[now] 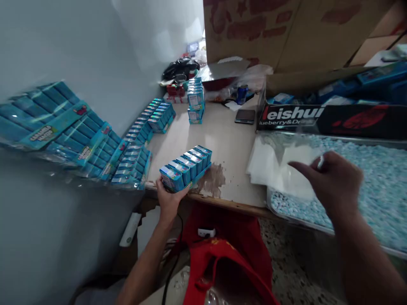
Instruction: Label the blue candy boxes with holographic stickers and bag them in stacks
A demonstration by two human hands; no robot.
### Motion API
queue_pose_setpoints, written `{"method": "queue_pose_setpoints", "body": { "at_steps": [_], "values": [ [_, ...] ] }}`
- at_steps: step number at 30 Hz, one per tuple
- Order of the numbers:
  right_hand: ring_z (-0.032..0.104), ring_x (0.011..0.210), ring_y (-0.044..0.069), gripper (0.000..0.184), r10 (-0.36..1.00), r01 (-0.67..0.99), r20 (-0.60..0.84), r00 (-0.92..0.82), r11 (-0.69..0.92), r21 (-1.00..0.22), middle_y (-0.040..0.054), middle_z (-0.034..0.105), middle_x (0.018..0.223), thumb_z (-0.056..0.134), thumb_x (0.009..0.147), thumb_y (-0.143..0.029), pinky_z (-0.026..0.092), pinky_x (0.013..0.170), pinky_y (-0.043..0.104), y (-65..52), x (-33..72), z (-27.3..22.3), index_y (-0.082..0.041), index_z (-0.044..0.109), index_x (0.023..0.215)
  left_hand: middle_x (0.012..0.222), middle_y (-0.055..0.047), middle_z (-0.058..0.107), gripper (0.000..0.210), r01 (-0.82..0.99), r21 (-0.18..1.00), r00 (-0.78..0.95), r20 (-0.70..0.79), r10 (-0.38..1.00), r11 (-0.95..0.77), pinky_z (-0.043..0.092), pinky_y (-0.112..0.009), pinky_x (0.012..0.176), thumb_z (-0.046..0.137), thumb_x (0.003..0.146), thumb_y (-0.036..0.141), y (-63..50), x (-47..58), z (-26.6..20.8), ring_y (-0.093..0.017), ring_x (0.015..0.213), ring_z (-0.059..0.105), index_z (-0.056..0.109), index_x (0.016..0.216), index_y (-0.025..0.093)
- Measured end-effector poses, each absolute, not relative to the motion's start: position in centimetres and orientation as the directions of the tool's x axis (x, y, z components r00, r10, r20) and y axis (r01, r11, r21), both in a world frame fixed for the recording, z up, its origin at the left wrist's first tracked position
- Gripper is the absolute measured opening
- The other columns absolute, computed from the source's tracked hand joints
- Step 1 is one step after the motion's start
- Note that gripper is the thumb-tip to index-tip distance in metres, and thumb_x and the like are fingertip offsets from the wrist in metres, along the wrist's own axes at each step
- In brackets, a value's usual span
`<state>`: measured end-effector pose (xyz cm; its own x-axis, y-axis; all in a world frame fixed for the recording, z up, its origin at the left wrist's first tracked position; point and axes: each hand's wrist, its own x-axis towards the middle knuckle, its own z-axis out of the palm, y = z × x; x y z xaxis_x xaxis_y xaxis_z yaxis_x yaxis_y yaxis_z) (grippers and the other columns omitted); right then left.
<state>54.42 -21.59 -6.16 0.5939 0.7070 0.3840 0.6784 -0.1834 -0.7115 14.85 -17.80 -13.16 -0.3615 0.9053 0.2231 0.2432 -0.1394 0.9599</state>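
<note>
My left hand (170, 197) grips the near left end of a blue display box (200, 173), which holds a row of several small blue cartons (182, 167). This box rests at the table's front edge. Over on the right, my right hand (337, 182) hovers above a metal tray (270, 203) of small pale-blue pieces (375, 182). Its fingers are curled and its thumb sticks out to the left; a small whitish spot shows at the fingers, too blurred to name. Just left of that hand, clear and white plastic bags (265, 163) lie partly over the tray.
Filled blue display boxes (79, 135) are stacked along the wall, with more cartons (195, 99) at the back. A digital scale (244, 116) and a blue can (242, 94) stand behind. A black printed carton (330, 118) borders the tray. A red bag (219, 262) hangs below the table.
</note>
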Motion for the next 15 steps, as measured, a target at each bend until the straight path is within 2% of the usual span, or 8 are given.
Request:
{"method": "queue_pose_setpoints", "body": {
  "at_steps": [2,4,6,8,10,12,15],
  "values": [
    [0.044,0.052,0.016,0.060,0.755,0.712,0.425,0.499,-0.078,-0.698,0.0009,0.054,0.055,0.080,0.069,-0.073,0.033,0.060,0.036,-19.8,52.0,-5.7,-0.027,0.043,0.057,0.133,-0.010,0.062,0.098,0.227,0.972,-0.371,0.150,0.917,-0.068,0.051,-0.043,0.109,0.102,0.050,0.034,-20.9,15.9,-13.5,-0.029,0.124,0.064,0.048,0.131,0.023],
    [0.050,0.058,0.016,0.047,0.821,0.753,0.402,0.405,-0.050,-0.656,0.0003,0.060,0.063,0.084,0.075,-0.057,0.033,0.063,0.033,-17.6,49.2,-5.8,-0.025,0.051,0.067,0.137,-0.010,0.060,0.109,0.196,0.980,-0.362,0.059,0.930,0.014,0.049,-0.041,0.111,0.104,0.043,0.031,-23.4,16.4,-13.3,-0.030,0.129,0.061,0.046,0.134,0.025],
    [0.056,0.064,0.018,0.036,0.887,0.803,0.339,0.315,-0.059,-0.593,0.0017,0.067,0.071,0.084,0.080,-0.051,0.030,0.064,0.031,-15.2,46.3,-6.4,-0.023,0.061,0.080,0.137,-0.010,0.062,0.112,0.045,0.996,-0.283,-0.060,0.957,0.076,0.052,-0.039,0.108,0.105,0.042,0.034,-25.3,16.4,-13.1,-0.030,0.127,0.063,0.045,0.136,0.027],
    [0.061,0.071,0.021,0.031,0.937,0.848,0.274,0.216,-0.041,-0.528,0.0043,0.072,0.078,0.076,0.090,-0.053,0.027,0.065,0.030,-12.7,43.8,-7.2,-0.023,0.067,0.093,0.135,-0.010,0.065,0.095,-0.207,0.967,-0.194,-0.191,0.962,0.151,0.056,-0.038,0.102,0.098,0.057,0.054,-26.2,16.1,-12.8,-0.029,0.124,0.065,0.050,0.135,0.027],
    [0.065,0.077,0.023,0.032,0.968,0.881,0.214,0.132,-0.015,-0.472,0.0076,0.076,0.086,0.061,0.101,-0.054,0.026,0.064,0.030,-10.4,41.9,-8.2,-0.023,0.071,0.102,0.132,-0.011,0.068,0.079,-0.391,0.883,-0.131,-0.332,0.934,0.260,0.058,-0.039,0.099,0.084,0.071,0.070,-26.1,15.5,-12.5,-0.030,0.123,0.067,0.058,0.129,0.024],
    [0.066,0.080,0.023,0.035,0.984,0.908,0.155,0.084,-0.011,-0.420,0.0105,0.078,0.092,0.049,0.107,-0.048,0.025,0.065,0.031,-8.7,40.6,-9.2,-0.022,0.073,0.108,0.126,-0.011,0.071,0.071,-0.443,0.812,-0.072,-0.455,0.888,0.380,0.059,-0.042,0.099,0.083,0.074,0.069,-25.5,14.7,-12.3,-0.033,0.124,0.067,0.064,0.123,0.022],
    [0.067,0.083,0.023,0.033,0.992,0.925,0.106,0.063,-0.018,-0.380,0.0118,0.078,0.098,0.045,0.107,-0.037,0.026,0.065,0.030,-7.3,39.5,-10.3,-0.021,0.073,0.115,0.122,-0.010,0.074,0.058,-0.400,0.777,0.056,-0.509,0.859,0.487,0.059,-0.044,0.102,0.088,0.073,0.054,-24.8,13.7,-12.3,-0.035,0.126,0.067,0.070,0.121,0.025]
  ]
}}
